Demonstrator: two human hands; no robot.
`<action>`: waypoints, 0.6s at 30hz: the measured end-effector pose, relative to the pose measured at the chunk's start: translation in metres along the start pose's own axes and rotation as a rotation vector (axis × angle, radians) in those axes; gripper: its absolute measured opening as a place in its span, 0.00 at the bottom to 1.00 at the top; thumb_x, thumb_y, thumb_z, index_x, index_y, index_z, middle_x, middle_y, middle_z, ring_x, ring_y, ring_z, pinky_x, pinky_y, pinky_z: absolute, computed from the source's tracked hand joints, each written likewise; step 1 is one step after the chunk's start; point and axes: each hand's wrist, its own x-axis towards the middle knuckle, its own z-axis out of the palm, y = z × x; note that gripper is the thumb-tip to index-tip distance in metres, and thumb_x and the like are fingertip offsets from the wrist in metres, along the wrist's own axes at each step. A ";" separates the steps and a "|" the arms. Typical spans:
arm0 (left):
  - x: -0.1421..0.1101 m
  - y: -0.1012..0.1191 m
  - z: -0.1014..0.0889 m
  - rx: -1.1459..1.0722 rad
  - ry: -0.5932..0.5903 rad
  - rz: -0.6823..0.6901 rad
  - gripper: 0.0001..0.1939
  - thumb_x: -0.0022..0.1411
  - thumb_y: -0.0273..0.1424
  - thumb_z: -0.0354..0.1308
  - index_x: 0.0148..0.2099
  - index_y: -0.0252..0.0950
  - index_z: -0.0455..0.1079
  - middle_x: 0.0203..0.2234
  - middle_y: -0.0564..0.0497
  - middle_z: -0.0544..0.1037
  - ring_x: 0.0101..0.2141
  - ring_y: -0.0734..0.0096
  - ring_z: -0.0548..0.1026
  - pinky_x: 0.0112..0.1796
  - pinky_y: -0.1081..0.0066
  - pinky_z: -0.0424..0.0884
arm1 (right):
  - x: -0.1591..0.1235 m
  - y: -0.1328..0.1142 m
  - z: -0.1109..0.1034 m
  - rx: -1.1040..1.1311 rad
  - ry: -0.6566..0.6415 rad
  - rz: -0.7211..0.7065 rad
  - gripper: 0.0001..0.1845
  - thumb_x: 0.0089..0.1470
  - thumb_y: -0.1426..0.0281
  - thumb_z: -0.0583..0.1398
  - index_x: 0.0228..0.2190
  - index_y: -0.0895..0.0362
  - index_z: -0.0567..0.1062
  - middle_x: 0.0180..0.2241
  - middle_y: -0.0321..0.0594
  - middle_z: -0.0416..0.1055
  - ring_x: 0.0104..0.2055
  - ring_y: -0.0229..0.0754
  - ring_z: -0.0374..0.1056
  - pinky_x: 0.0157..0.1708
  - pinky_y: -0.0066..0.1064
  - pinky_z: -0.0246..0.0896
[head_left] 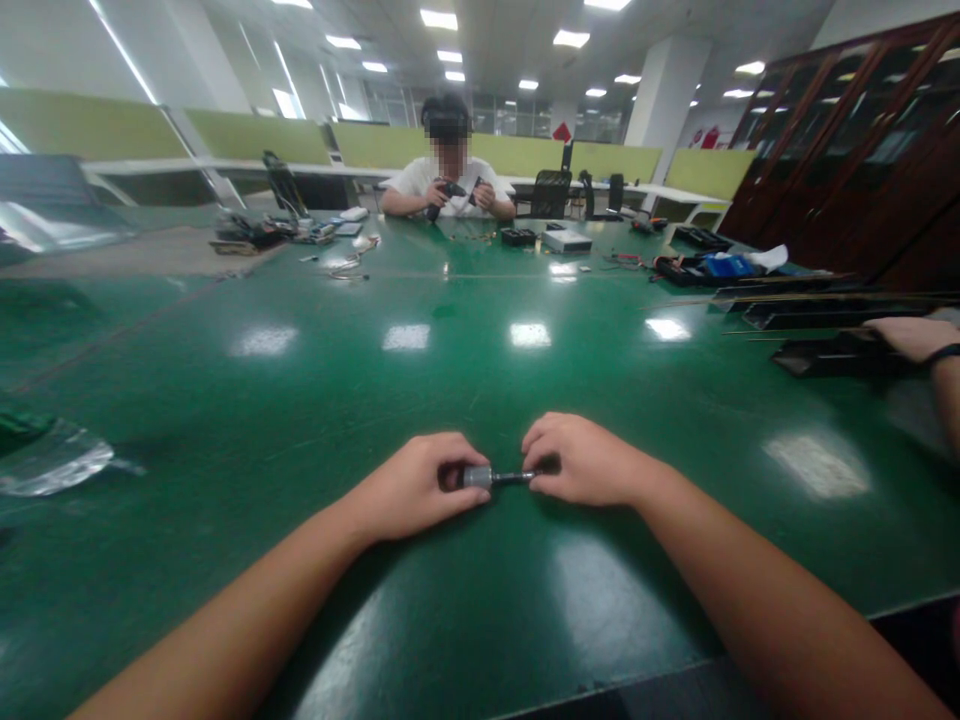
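Note:
Between my hands, close over the green table [465, 390], lies a small grey metal cylinder [478, 477] with a thin dark shaft [511, 477] coming out of its right end; it looks like a small motor, though its exact kind is unclear. My left hand [427, 485] grips the cylinder between thumb and fingers. The tip of the shaft is pinched by the thumb and fingers of my right hand [574, 460], which cover its far end. The piece lies roughly level, pointing left to right.
Across the table a person [448, 185] holds a dark tool. At the right, another person's hand [911, 335] rests on long black channels [832, 355]. Clear plastic wrap [64, 460] lies at left. Tools, a white box [566, 241] and wires are scattered along the far side.

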 end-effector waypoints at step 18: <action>0.000 -0.002 0.000 -0.002 0.000 0.010 0.13 0.61 0.38 0.64 0.45 0.37 0.79 0.32 0.50 0.77 0.31 0.69 0.74 0.33 0.72 0.68 | -0.001 -0.001 -0.006 -0.012 -0.019 0.020 0.06 0.51 0.73 0.67 0.34 0.56 0.84 0.39 0.40 0.79 0.45 0.44 0.73 0.50 0.36 0.65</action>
